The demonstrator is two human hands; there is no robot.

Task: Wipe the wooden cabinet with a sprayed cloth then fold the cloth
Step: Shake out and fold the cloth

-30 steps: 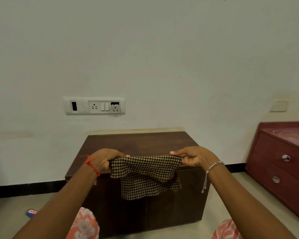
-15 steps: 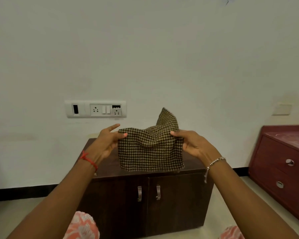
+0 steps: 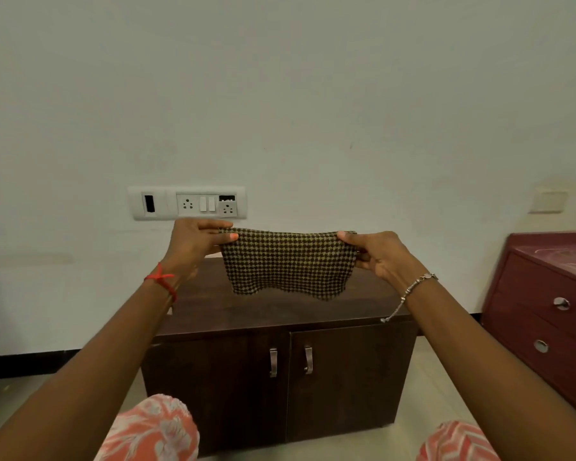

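Both arms reach forward over knees. Left hand (image 3: 197,239) and right hand (image 3: 376,252) each pinch 1 top corner of checked cloth (image 3: 288,264), grip closed, stretching it taut, likely squaring edges for fold. Cloth hangs above wooden cabinet (image 3: 280,361); contact unclear.

white switchboard (image 3: 187,203) (on wall), maroon drawer chest (image 3: 542,314)

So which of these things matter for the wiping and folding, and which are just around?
In the job:
checked cloth, held by left hand and right hand
wooden cabinet

Just around:
red drawer unit
wall socket panel
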